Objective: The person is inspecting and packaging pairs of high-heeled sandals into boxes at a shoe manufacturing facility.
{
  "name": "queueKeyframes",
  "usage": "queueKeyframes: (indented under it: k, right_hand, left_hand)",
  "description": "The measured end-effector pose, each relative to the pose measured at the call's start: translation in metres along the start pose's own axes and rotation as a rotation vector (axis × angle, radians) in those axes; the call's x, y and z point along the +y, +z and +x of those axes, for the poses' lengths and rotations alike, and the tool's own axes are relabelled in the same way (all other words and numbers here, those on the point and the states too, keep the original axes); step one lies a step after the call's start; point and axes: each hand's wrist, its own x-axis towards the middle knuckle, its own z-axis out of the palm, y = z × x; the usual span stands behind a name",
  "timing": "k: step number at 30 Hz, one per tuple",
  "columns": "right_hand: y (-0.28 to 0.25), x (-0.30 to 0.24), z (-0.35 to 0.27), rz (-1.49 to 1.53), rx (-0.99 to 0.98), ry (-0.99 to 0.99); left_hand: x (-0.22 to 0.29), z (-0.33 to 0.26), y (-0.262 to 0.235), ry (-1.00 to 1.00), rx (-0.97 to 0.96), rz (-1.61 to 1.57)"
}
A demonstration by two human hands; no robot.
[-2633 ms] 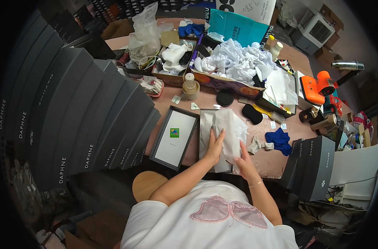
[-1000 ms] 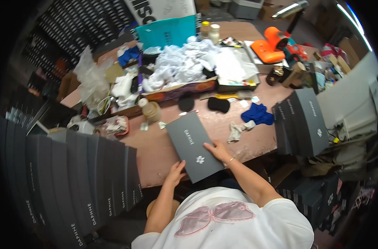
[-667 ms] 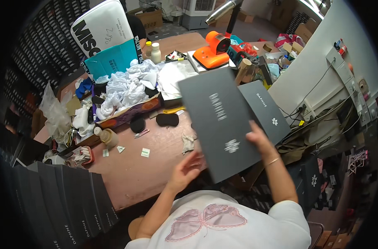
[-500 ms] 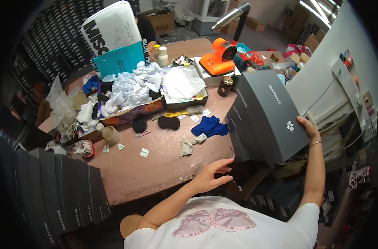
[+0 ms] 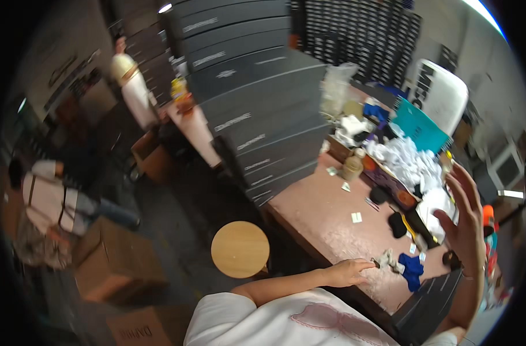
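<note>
Left hand (image 5: 348,271): grip open, holding nothing; palm down and fingers spread flat on the near edge of the worktop (image 5: 326,213); fingertips just beside a crumpled grey-white scrap (image 5: 388,260), contact not determinable. Right hand (image 5: 463,222): raised clear of the worktop, fingers apart, grip open and empty. A blue cloth (image 5: 413,270) lies touching the scrap on its right, also at the near edge; a dark flat box (image 5: 433,300) sits past it at the near right corner. Toward mid-worktop: two black oval pads (image 5: 390,210), small paper tags (image 5: 356,217), a roll of tape (image 5: 352,168); a tray of white crumpled paper (image 5: 404,161) runs along the far edge. A stack of dark grey boxes (image 5: 257,109) occupies the left end; a round wooden stool (image 5: 240,249) stands on the floor below the left edge.
</note>
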Motion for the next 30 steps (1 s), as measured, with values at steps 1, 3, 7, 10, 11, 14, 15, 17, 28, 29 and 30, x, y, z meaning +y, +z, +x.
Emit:
queueKeyframes:
  k: [1,3,7,10,11,14,15,17,28,29,30]
  right_hand:
    - [0.015,-0.039,0.047,-0.029,-0.026,-0.196]
    - [0.044,-0.104,0.118,-0.084,-0.028,-0.554]
    - [0.143,-0.189,0.215,-0.165,0.159,-0.863]
    - [0.194,-0.205,0.246,-0.239,0.098,-0.759]
    - [0.206,-0.205,0.252,-0.27,0.069,-0.722]
    - [0.227,-0.2,0.247,-0.239,0.17,-0.734]
    - [0.226,-0.188,0.246,-0.239,0.199,-0.746]
    - [0.211,-0.167,0.226,-0.232,0.227,-0.746]
    - [0.124,-0.044,-0.042,0.412,0.019,-0.757]
    - [0.129,-0.044,-0.063,0.482,-0.111,-0.658]
    - [0.136,-0.042,-0.081,0.464,-0.292,-0.51]
  left_hand:
    - [-0.007,-0.017,-0.005,-0.019,0.058,-0.002]
    - [-0.017,-0.042,-0.014,-0.039,0.147,-0.002]
    - [-0.032,-0.082,-0.031,-0.15,0.214,0.025]
    - [-0.03,-0.111,-0.046,-0.238,0.273,0.021]
    - [-0.034,-0.121,-0.05,-0.261,0.315,-0.007]
    - [-0.048,-0.136,-0.05,-0.294,0.435,-0.093]
    - [-0.05,-0.132,-0.052,-0.29,0.452,-0.105]
    - [-0.027,-0.132,-0.074,-0.337,0.465,-0.188]
    - [-0.006,-0.067,-0.105,0.134,0.736,-1.57]
    - [-0.01,-0.06,-0.093,0.138,0.679,-1.669]
    - [-0.014,-0.051,-0.081,0.141,0.626,-1.764]
